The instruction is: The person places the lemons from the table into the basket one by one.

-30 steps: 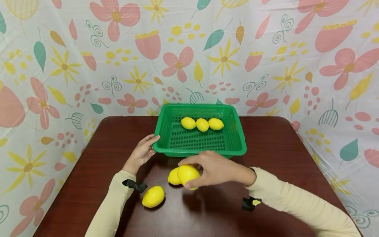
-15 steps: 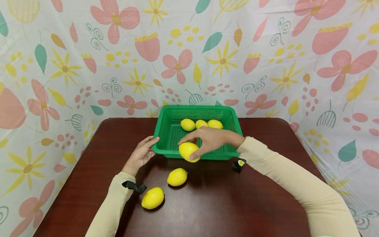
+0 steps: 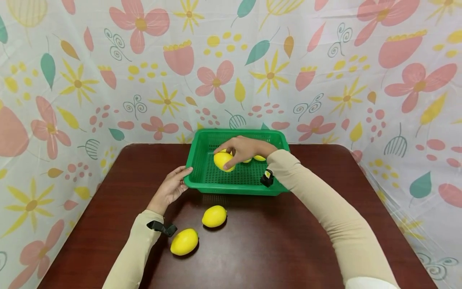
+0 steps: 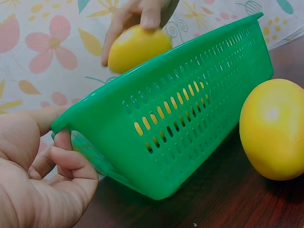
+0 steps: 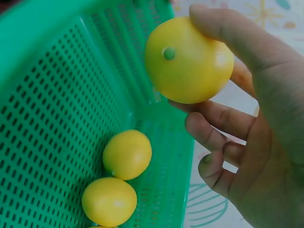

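A lemon [image 3: 223,161] is pinched between the thumb and fingers of my right hand [image 3: 242,150], held over the left part of a green plastic basket [image 3: 231,188]. In the right wrist view this lemon [image 5: 190,61] shows its green stem end, above other lemons [image 5: 110,202] lying along the basket's far side. My left hand [image 3: 172,187] grips the basket's left rim near the front corner; the left wrist view shows its thumb over the rim and its fingers [image 4: 71,164] curled below. In the head view my right hand partly hides the lemons in the basket.
Two lemons lie on the dark brown table [image 3: 274,241] in front of the basket: one lemon [image 3: 214,216] close to it, another lemon [image 3: 184,242] nearer, beside the left wrist. A flower-printed curtain [image 3: 216,80] hangs behind the table.
My right hand has lifted the lemon from beside another on the table and carried it away from me, over the front rim to above the basket's inside. My left hand keeps its hold on the rim.
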The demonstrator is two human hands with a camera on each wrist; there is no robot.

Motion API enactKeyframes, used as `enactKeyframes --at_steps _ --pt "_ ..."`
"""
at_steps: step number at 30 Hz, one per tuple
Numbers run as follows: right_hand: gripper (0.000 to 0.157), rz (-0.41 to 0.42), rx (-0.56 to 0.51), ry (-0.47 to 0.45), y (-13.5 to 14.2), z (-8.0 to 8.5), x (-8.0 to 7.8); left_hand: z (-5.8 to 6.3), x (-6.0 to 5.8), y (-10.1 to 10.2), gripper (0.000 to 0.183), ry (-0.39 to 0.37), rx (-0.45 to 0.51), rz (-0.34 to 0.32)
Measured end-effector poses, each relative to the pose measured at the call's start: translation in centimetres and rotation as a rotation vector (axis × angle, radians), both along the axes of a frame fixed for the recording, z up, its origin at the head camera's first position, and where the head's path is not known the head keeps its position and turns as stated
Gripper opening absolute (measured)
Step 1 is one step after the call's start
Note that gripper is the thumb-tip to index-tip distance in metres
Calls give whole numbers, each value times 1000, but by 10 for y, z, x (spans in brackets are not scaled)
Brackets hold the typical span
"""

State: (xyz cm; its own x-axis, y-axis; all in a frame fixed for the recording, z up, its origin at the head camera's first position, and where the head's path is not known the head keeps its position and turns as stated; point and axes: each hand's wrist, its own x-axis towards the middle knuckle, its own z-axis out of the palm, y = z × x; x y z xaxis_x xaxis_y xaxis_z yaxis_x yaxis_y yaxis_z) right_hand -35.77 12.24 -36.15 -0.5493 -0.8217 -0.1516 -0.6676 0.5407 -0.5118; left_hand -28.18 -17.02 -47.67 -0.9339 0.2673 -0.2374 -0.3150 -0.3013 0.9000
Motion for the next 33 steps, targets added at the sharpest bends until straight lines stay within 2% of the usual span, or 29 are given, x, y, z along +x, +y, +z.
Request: enactKeyframes --at_steps 6,16,24,33 --pt "65 -76 53 -3 -14 -12 -21 -1 1 -2 21 -4 1 1" --pt "67 -177 131 15 -34 -28 -40 -1 0 0 16 -2 9 13" --pt "66 -175 198 42 -41 -42 -48 0 -1 0 13 -5 12 7" --pt "64 -178 254 65 -48 -52 -49 -2 -2 1 12 -13 9 16"
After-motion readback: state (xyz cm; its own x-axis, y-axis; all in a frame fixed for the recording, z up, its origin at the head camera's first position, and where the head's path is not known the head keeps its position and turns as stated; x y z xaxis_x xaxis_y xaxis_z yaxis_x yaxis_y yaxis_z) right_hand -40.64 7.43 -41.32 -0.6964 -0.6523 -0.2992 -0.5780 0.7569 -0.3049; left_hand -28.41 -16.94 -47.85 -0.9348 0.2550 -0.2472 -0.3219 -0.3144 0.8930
